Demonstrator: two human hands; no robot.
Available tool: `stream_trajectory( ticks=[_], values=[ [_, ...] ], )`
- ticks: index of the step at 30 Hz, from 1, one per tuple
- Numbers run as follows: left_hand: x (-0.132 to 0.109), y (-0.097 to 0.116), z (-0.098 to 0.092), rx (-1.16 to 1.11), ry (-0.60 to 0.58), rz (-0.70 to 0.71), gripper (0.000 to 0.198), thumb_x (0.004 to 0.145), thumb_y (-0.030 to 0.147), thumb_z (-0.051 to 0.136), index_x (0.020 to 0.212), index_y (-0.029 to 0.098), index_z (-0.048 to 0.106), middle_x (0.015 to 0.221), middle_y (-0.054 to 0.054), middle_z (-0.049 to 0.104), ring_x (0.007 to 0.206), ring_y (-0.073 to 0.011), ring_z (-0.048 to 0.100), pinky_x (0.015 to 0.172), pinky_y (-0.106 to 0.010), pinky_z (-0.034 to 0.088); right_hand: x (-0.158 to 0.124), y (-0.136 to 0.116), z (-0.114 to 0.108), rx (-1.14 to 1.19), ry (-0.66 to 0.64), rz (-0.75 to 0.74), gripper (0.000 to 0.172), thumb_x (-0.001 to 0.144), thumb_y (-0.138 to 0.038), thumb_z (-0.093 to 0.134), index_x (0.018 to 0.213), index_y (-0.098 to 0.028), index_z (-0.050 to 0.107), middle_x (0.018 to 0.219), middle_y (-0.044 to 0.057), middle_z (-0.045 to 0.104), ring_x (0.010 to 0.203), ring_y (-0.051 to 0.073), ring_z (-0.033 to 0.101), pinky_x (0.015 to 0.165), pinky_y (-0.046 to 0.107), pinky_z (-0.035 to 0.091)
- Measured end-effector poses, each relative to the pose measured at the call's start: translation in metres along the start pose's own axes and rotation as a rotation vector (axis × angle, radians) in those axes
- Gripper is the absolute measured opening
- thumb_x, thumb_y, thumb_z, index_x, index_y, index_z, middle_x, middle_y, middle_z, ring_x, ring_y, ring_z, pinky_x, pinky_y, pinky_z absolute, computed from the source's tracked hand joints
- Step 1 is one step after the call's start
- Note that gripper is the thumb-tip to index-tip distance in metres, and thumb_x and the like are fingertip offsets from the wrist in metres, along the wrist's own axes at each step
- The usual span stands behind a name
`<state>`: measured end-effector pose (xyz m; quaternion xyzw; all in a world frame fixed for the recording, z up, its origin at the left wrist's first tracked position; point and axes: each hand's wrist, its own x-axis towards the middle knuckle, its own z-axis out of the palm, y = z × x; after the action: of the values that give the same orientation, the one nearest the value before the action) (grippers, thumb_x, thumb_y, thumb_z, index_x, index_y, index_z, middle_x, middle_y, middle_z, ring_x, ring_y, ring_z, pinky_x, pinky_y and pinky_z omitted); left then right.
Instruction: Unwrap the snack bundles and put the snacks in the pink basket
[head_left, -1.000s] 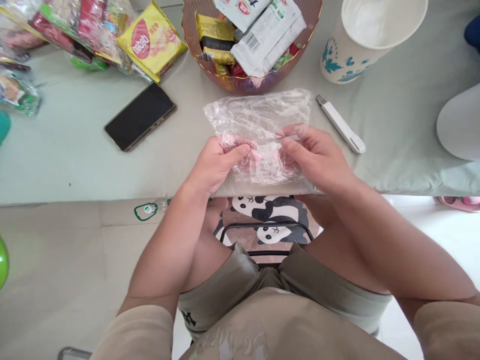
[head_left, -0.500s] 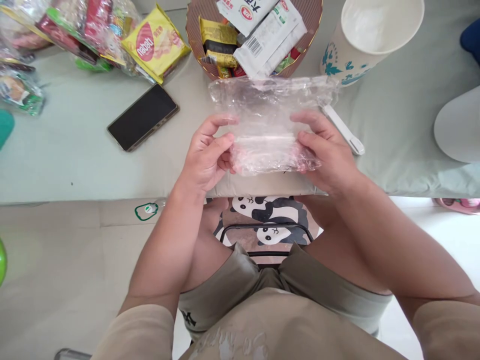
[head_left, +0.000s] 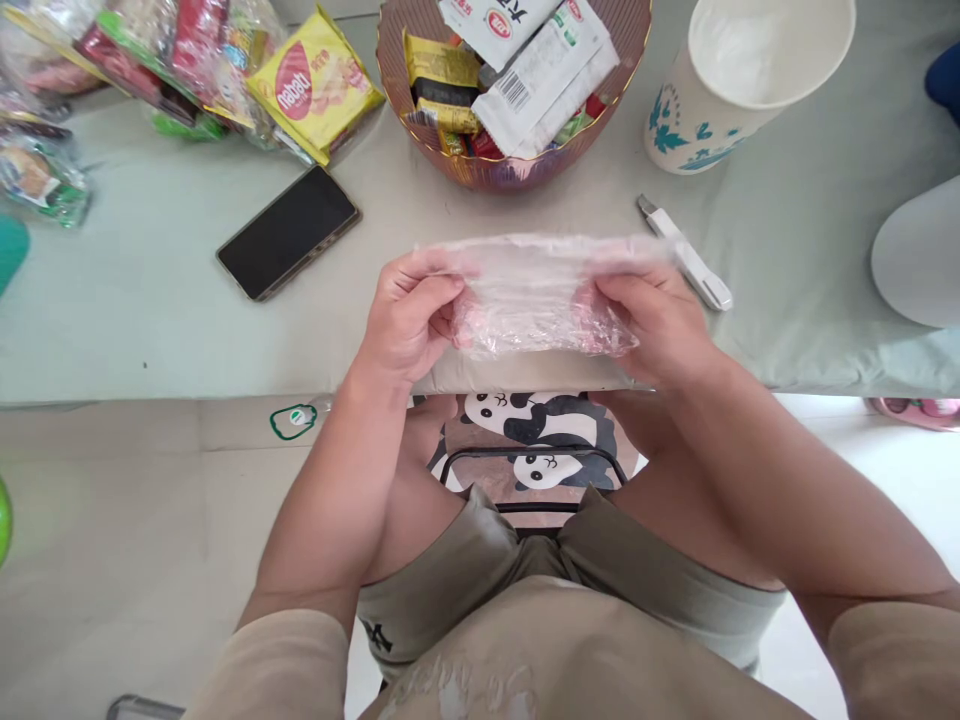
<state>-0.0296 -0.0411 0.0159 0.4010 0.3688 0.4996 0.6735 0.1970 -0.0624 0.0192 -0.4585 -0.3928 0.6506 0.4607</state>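
Observation:
A clear, crinkled plastic bag (head_left: 536, 300) is stretched between both hands above the near edge of the table. My left hand (head_left: 416, 315) pinches its left end, the thumb on top. At the right end, my right hand (head_left: 652, 310) grips it the same way, and some fingers show through the film. The far part of the bag is smeared by motion. Just beyond my right hand lies a white utility knife (head_left: 690, 255) with its tip pointing away. To the left of my left hand rests a black phone (head_left: 289, 235).
Past the bag stands a ribbed bowl (head_left: 517, 172) holding several wrapped snacks. Right of it is a white paper bucket (head_left: 697, 125) with teal leaves. A yellow Nabati packet (head_left: 315, 85) and a heap of packaged snacks (head_left: 180, 60) lie at the far left.
The far part of the bag has come down toward me, so the bag now looks shorter and uncovers the bowl's near side and the knife tip. Both hands still grip the bag.

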Motion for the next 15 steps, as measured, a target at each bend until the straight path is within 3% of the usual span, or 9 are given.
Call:
stream_trajectory(
  ticks=[2,5,8,11,15],
  values=[
    [-0.0004,0.0012,0.0011,-0.004,-0.002,0.023,0.012,0.073,0.032,0.084,0.073,0.023,0.076,0.045,0.009,0.060,0.028,-0.0059,0.044,0.027,-0.018,0.028,0.0006,-0.0009,0.0015,0.045,-0.047,0.002,0.020,0.079,-0.038,0.075,0.079,-0.025,0.059,0.063,-0.004,0.055,0.050,0.010,0.048,0.044,0.025,0.037],
    [-0.0006,0.0021,0.0037,-0.010,0.025,0.047,0.010,0.073,0.030,0.085,0.073,0.023,0.077,0.045,0.008,0.060,0.028,-0.0055,0.042,0.027,-0.018,0.025,0.0000,0.0011,-0.0006,-0.028,-0.038,-0.046,0.024,0.079,-0.040,0.078,0.089,-0.027,0.061,0.074,-0.003,0.061,0.055,0.009,0.049,0.048,0.025,0.039],
    [0.0000,0.0005,0.0049,0.008,0.060,0.079,0.015,0.073,0.032,0.086,0.069,0.022,0.074,0.039,0.009,0.049,0.026,-0.0054,0.035,0.028,-0.019,0.022,-0.0017,0.0065,-0.0046,-0.152,0.002,-0.098,0.022,0.084,-0.040,0.076,0.098,-0.028,0.065,0.074,-0.003,0.061,0.058,0.010,0.050,0.053,0.026,0.041],
    [0.0008,-0.0022,0.0026,0.031,0.075,0.100,0.022,0.074,0.035,0.085,0.065,0.022,0.070,0.037,0.010,0.040,0.027,-0.0049,0.030,0.029,-0.021,0.018,-0.0035,0.0088,-0.0049,-0.193,0.057,-0.139,0.014,0.089,-0.041,0.071,0.089,-0.027,0.066,0.064,-0.004,0.054,0.055,0.011,0.047,0.053,0.027,0.039],
    [0.0025,-0.0025,-0.0026,0.086,0.074,0.086,0.027,0.078,0.043,0.083,0.071,0.020,0.070,0.052,0.004,0.054,0.039,-0.0062,0.042,0.038,-0.024,0.028,-0.0053,0.0021,-0.0007,-0.160,0.038,-0.164,0.013,0.082,-0.038,0.072,0.081,-0.026,0.068,0.069,-0.001,0.059,0.058,0.012,0.049,0.054,0.028,0.036]
  ],
)
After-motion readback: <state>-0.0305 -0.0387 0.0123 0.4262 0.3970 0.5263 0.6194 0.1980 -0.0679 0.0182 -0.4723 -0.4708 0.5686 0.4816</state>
